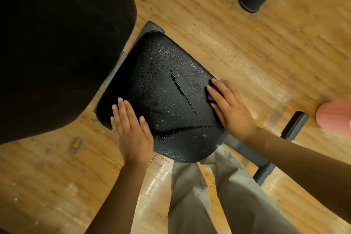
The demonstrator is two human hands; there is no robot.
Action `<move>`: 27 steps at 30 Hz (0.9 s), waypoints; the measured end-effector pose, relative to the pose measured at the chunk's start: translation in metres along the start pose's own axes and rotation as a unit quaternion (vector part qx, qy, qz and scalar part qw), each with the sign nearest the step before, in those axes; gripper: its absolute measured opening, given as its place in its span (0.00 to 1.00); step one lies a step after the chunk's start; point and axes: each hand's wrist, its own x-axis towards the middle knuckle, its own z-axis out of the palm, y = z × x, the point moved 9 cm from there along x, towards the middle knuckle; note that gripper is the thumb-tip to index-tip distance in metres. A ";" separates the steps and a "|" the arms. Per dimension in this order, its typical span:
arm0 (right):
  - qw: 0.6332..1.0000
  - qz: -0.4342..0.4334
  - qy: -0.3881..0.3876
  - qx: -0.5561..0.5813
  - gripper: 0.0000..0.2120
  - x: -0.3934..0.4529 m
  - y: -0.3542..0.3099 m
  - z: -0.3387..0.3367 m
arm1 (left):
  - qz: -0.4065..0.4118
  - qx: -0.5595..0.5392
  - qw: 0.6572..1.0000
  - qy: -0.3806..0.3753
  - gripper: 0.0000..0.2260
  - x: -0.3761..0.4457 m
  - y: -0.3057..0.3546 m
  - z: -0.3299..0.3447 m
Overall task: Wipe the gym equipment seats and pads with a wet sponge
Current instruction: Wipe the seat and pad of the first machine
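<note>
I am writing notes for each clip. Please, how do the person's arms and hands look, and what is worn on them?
Both forearms are bare, with no sleeves in view. The left hand and the right hand wear no gloves, and no rings, watch or bracelet can be seen. The fingers have short, plain nails. Lower in the view, light khaki trousers cover the legs.
</note>
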 end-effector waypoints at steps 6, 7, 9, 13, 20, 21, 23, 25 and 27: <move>0.999 0.033 0.043 0.004 0.19 0.073 -0.012 0.006 | -0.007 -0.003 1.000 -0.010 0.26 0.000 0.001 -0.001; 0.998 0.039 0.045 0.006 0.19 0.078 -0.013 0.006 | -0.005 -0.003 1.000 -0.014 0.26 0.000 0.002 -0.001; 0.998 0.037 0.045 0.010 0.19 0.072 -0.012 0.006 | -0.003 -0.005 1.000 -0.024 0.26 0.000 0.003 -0.002; 0.998 0.018 0.053 -0.008 0.19 0.013 -0.005 -0.001 | 0.008 -0.009 0.999 -0.038 0.28 0.002 0.004 -0.004; 0.998 0.061 0.029 0.010 0.20 -0.057 0.001 0.001 | 0.064 0.010 0.997 -0.046 0.28 -0.004 0.011 -0.001; 0.997 0.071 0.034 0.014 0.20 -0.053 0.001 0.002 | 0.063 0.008 0.997 -0.043 0.28 -0.003 0.011 -0.001; 0.996 0.074 0.050 0.013 0.19 -0.040 0.001 0.001 | 0.066 0.007 0.997 -0.040 0.28 -0.003 0.011 -0.001; 0.996 0.064 0.056 0.009 0.18 -0.021 0.002 0.001 | 0.071 0.004 0.997 -0.038 0.28 -0.003 0.010 -0.002; 0.997 0.060 0.056 0.003 0.19 0.006 0.003 0.001 | 0.074 0.003 0.997 -0.038 0.28 -0.003 0.010 -0.001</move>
